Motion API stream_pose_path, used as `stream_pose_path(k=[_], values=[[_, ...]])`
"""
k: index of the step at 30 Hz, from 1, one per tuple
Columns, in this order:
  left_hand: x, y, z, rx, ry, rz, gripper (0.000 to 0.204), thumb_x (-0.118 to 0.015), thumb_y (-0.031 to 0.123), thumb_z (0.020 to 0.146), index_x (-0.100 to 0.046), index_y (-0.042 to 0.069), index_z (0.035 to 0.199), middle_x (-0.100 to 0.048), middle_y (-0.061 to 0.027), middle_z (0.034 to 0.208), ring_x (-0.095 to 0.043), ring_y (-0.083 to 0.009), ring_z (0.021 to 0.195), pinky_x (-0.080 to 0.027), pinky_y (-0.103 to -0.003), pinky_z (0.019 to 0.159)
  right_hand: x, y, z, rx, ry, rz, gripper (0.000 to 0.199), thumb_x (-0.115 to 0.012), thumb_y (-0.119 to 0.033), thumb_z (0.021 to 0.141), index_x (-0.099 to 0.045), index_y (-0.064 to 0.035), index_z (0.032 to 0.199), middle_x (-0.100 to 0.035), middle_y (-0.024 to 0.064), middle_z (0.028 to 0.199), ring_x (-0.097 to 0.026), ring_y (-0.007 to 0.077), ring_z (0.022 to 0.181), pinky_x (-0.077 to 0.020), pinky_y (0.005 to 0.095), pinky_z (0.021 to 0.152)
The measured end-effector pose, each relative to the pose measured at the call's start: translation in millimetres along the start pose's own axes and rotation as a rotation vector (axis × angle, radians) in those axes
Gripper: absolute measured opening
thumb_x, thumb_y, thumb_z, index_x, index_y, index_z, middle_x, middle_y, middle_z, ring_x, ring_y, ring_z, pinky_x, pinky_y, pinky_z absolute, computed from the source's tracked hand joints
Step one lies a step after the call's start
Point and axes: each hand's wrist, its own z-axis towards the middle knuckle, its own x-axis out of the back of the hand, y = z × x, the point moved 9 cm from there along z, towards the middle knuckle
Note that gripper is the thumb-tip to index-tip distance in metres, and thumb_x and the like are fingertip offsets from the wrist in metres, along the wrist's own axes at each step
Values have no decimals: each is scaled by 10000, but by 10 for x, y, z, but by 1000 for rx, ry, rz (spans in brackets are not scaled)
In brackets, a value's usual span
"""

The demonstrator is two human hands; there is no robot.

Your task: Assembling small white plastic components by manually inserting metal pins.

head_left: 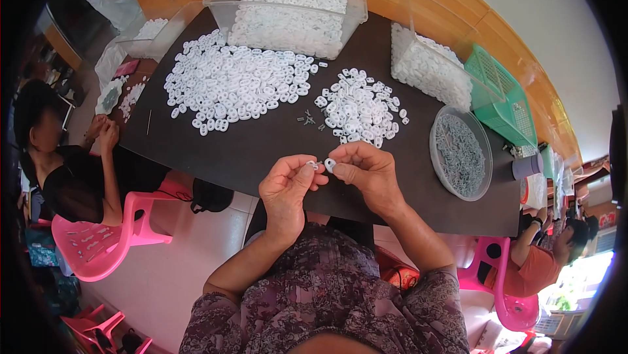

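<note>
Over the table's near edge, my two hands are close together at chest height. My left hand (288, 187) pinches a small white plastic piece (313, 166) between thumb and fingers, with a bit of grey metal beside it. Held by its edge in my right hand (367, 172) is a white oval plastic piece (330, 165) with a hole. The two pieces are a little apart. Just beyond my hands lies a small heap of white two-holed pieces (358, 109), with a few grey metal bits (306, 118) to its left.
A larger heap of white pieces (239, 83) spreads across the dark table (216, 151). Clear bins (356, 17) of white pieces stand behind. At right are a round tub of metal parts (461, 151), a green basket (507, 102) and a purple cup (526, 166). People sit at both sides.
</note>
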Motion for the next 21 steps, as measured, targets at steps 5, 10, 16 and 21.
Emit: stream_pose_path(k=[5, 10, 16, 21], values=[[-31, -48, -6, 32, 4, 50, 155, -572, 65, 920, -601, -41, 1028, -664, -112, 867, -627, -133, 691, -470, -223, 640, 145, 120, -8, -83, 58, 58, 196, -679, -54, 821, -646, -19, 1011, -647, -5, 827, -554, 35, 695, -405, 181, 585], [-90, -66, -31, 29, -26, 40, 200, -589, 65, 914, -604, -31, 1089, -665, -93, 865, -626, -117, 700, -477, -213, 634, 179, 121, -19, -82, 84, 81, 198, -686, -61, 818, -650, -24, 1009, -656, -1, 824, -554, 35, 689, -400, 178, 578], [-108, -90, -46, 73, -33, 59, 180, -598, 45, 901, -608, -52, 1053, -669, -119, 848, -641, -143, 673, -486, -224, 610, 184, 118, -6, -79, 77, 86, 179, -682, -59, 821, -659, -25, 996, -658, -2, 811, -554, 34, 681, -392, 174, 567], [-114, -94, -60, 99, -32, 92, 169, -599, 46, 900, -608, -48, 1040, -670, -119, 850, -643, -142, 675, -491, -221, 612, 169, 113, -3, -83, 66, 75, 168, -681, -58, 822, -667, -25, 986, -660, -2, 797, -551, 32, 672, -391, 173, 564]])
